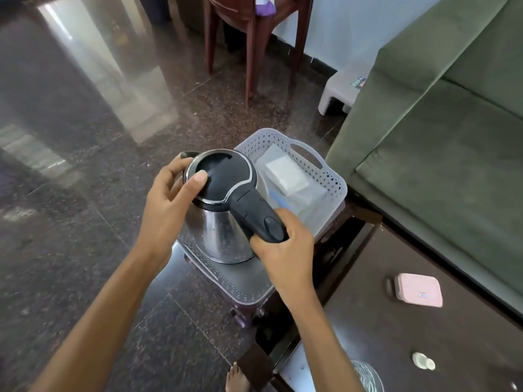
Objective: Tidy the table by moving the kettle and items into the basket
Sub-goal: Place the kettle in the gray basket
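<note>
We seat the kettle [223, 222] at the basket's [335, 179] 7 o'clock, right hand [283, 253] gripping handle [254, 210], left hand [167, 202] clasping lid [223, 174]; release seems next.

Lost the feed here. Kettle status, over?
Right grip curled round kettle handle; left grip pinches lid rim. Kettle upright over near end of basket, touchdown unclear. White packet clear at far end. Pink box on table.

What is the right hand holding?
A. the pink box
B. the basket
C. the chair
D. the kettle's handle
D: the right hand curls round the black handle of the kettle, while the pink box lies apart on the table.
</note>
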### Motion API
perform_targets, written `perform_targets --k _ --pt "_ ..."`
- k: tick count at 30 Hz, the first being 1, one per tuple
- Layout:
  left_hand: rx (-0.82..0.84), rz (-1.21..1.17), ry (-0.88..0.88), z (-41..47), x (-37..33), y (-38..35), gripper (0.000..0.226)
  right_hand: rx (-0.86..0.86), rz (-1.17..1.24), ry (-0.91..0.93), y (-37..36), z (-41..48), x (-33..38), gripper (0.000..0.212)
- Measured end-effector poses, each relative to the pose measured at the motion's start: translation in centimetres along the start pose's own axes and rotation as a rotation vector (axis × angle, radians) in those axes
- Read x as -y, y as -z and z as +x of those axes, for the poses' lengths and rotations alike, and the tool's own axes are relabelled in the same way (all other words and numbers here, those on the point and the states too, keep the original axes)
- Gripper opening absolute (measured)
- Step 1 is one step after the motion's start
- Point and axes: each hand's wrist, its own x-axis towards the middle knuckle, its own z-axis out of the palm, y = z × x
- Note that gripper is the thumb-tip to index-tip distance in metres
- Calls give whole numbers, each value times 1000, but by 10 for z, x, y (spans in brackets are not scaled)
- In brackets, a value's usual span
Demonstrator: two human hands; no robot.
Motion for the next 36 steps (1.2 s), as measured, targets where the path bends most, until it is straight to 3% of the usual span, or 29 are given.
perform_targets --k 5,8,12,15,17,18,19,21,22,24,26,28,30,33,36 --pt "66 41 11 0 16 8 36 42 -8 -9 -4 -5 -15 14" --pt "102 33 18 -1 23 10 34 66 -23 -13 1 -4 -23 25" --pt "85 25 28 -2 24 7 44 144 -60 -68 7 -4 -25 19" --pt "84 33 36 1 23 6 59 491 -59 -137 29 6 -20 26" --pt "89 33 39 3 23 7 67 815 -93 -203 62 24 -11 44" --pt "91 33 37 3 22 6 67 885 -96 -232 78 35 -7 48" --pt "88 27 34 3 23 6 65 848 -71 -243 89 50 -3 45" --pt "74 25 30 1 25 6 61 476 26 -207 91 80 -4 32" --pt "65 36 24 1 26 5 59 260 9 -197 82 96 -12 32" --pt "56 41 16 0 29 6 54 61 -142 -168 49 123 -34 31" --pt "63 34 20 -1 29 5 52 108 -384 -139 17 140 -62 26" --pt "66 41 20 -1 29 5 55 231 -702 -31 -8 149 -90 38" --pt "69 43 11 -1 29 5 56 231 -933 56 -23 154 -107 53" --pt "69 54 0 -1 31 5 55 124 -1075 109 -32 157 -112 39" --pt "54 32 4 -2 35 4 56 1 -987 137 -31 156 -107 17"
